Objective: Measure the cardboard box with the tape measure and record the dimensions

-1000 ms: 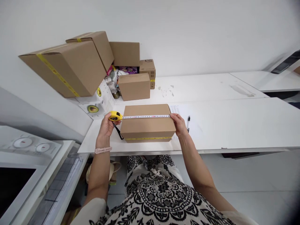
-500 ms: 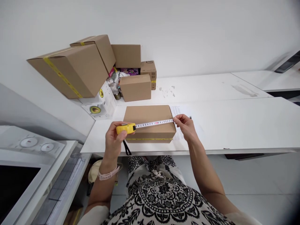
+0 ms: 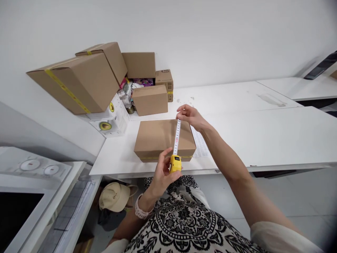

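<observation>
A yellow tape measure is gripped in my left hand, just in front of the near edge of a brown cardboard box. Its white blade runs away from me across the box's short side. At the far edge, my right hand pinches the blade's end between thumb and fingers. The box lies closed, with yellow tape along its near side. Under its right end, a printed sheet of paper shows in part.
Two large taped cartons sit at the back left on white boxes with avocado pictures. Smaller cartons and packaged goods stand beside them. A white appliance with dials is at the left, a cap below the white table.
The tape measure has turned from lying along the box's length to across its width. My left hand moved right and nearer, my right hand moved left and toward the back edge.
</observation>
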Tool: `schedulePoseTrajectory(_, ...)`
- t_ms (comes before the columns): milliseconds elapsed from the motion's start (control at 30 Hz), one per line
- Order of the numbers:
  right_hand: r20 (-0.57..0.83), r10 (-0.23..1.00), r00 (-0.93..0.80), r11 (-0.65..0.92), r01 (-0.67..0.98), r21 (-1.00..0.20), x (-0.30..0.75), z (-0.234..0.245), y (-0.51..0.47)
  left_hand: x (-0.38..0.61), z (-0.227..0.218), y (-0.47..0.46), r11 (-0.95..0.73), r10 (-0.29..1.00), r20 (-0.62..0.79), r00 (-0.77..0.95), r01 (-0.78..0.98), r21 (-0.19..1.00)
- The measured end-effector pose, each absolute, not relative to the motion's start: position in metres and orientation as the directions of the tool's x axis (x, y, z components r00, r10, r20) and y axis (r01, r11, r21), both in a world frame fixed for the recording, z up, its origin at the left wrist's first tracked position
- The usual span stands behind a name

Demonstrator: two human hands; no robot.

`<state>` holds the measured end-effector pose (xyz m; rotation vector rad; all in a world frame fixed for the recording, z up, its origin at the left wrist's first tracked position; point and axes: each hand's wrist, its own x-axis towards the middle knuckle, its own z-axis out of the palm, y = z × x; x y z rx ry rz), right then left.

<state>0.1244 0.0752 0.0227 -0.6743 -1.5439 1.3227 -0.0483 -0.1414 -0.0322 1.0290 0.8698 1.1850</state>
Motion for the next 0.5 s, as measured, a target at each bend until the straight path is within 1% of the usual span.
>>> schedulePoseTrajectory(33, 0.279, 0.863, -0.421, 0.241, -0.144, -0.960, 0.116, 0.019, 0.090, -0.047, -0.032, -0.140, 0.071, 0.982, -0.015, 0.187, -0.299, 0.952)
schedulePoseTrajectory(100, 0.214, 0.876, -0.433, 0.198, -0.080, -0.977, 0.102, 0.011, 0.117, -0.049, -0.031, -0.139, 0.078, 0.983, -0.027, 0.180, -0.282, 0.956)
schedulePoseTrajectory(233, 0.062, 0.937, -0.343, 0.089, 0.062, -0.994, 0.087, -0.007, 0.148, -0.057, -0.032, -0.147, 0.157, 0.973, -0.109, 0.203, -0.236, 0.959)
schedulePoseTrajectory(300, 0.038, 0.943, -0.331, 0.073, 0.094, -0.993, 0.086, -0.013, 0.153, -0.059, -0.033, -0.154, 0.192, 0.960, -0.135, 0.247, -0.223, 0.956)
schedulePoseTrajectory(400, 0.038, 0.916, -0.399, 0.095, 0.124, -0.988, 0.087, -0.019, 0.153, -0.057, -0.034, -0.160, 0.193, 0.946, -0.119, 0.300, -0.229, 0.954)
schedulePoseTrajectory(500, -0.018, 0.888, -0.460, 0.063, 0.160, -0.985, 0.091, -0.021, 0.151, -0.055, -0.032, -0.159, 0.213, 0.928, -0.117, 0.355, -0.243, 0.946)
